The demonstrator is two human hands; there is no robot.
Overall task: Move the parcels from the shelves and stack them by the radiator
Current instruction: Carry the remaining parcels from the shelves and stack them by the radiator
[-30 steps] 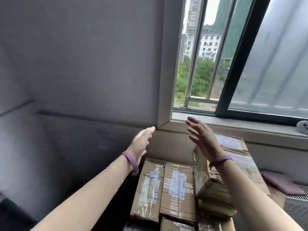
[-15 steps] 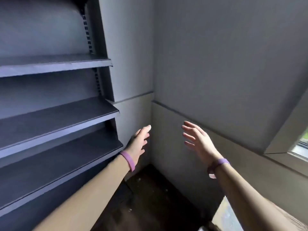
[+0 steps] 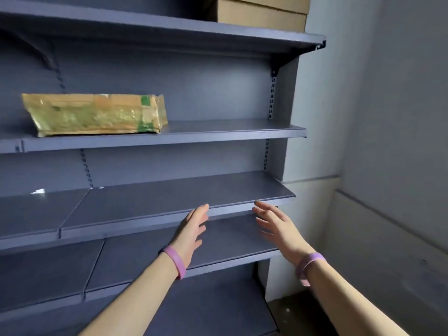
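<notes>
Two bare hands, left (image 3: 191,229) and right (image 3: 276,226), reach with fingers spread and grasping nothing toward dark grey shelves (image 3: 230,132). One flat parcel wrapped in yellowish tape (image 3: 94,113) lies on the second shelf, well apart from both hands, up and to the left. Another cardboard parcel (image 3: 261,13) sits on the top shelf. Purple bands circle both wrists.

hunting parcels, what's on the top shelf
A cardboard box sits at the right end of the top shelf, its top out of frame. The shelf itself hides the rest.
</notes>
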